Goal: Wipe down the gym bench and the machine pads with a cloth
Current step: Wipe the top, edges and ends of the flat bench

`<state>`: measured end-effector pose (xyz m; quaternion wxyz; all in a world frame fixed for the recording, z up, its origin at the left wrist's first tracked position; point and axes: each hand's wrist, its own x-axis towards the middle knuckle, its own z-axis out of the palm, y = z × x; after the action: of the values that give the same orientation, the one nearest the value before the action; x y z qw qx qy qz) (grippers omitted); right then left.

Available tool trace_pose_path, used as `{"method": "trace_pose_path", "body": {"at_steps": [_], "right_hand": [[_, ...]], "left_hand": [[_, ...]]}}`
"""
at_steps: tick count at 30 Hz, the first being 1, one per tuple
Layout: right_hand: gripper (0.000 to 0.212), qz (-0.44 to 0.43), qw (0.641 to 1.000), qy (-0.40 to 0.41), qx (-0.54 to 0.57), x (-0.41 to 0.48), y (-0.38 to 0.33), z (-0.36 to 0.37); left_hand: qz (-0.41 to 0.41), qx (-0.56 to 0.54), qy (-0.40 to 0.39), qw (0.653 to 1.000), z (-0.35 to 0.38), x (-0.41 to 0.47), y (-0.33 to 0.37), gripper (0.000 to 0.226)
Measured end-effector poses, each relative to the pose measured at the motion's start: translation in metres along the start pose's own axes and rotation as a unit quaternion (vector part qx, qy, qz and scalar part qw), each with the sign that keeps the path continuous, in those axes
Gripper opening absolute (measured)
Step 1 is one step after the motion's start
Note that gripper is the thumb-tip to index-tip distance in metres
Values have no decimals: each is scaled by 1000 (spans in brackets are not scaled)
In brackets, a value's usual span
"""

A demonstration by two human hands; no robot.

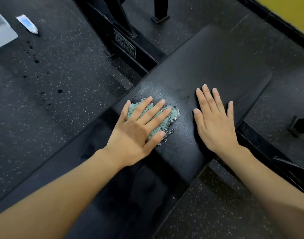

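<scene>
The left hand's (135,135) fingers (153,109) are straight and spread, pressing flat on a teal cloth (172,118) with a checked, frayed border. The cloth lies under that palm on the black bench (216,62) pad, its right edge sticking out past the fingertips. Just beside it, apart from the cloth, the right hand (215,125) rests palm down on the pad, fingers straight and slightly apart, holding nothing. The pad around the cloth looks damp and shiny. More bare pad stretches ahead toward its rounded far edge. A black machine frame (125,44) meets the bench's left side. On the speckled floor (70,49), dark droplets (59,91) trail toward a white object (27,25), perhaps a tube.
</scene>
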<state>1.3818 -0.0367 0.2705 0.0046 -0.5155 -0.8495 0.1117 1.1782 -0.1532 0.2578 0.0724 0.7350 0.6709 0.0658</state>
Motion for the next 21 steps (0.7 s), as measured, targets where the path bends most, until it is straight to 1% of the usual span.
{"method": "trace_pose_path", "body": {"at_steps": [4,7,12,16,18,21], "right_hand": [[58,26,1000,-16,7,14,-11,-2],[58,26,999,-21,2,33,-14,-4],[54,24,999,-6,20,55,-12,-5],[58,30,999,34,18,55,-14,2],[59,32,998,46,17,54,-15,3],[59,34,998,49,20,54,-16,3]], "left_hand": [[-10,-5,6,1000,1,8,1,63],[-17,13,11,1000,-1,30,-6,61],[-33,-22,-30,999,-11,84,-19,71],[-27,-27,-35,999,-14,109,-23,72],[-16,-18,-36,999,-15,105,-23,72],[18,-16,-38,999,-14,86,-27,67]]}}
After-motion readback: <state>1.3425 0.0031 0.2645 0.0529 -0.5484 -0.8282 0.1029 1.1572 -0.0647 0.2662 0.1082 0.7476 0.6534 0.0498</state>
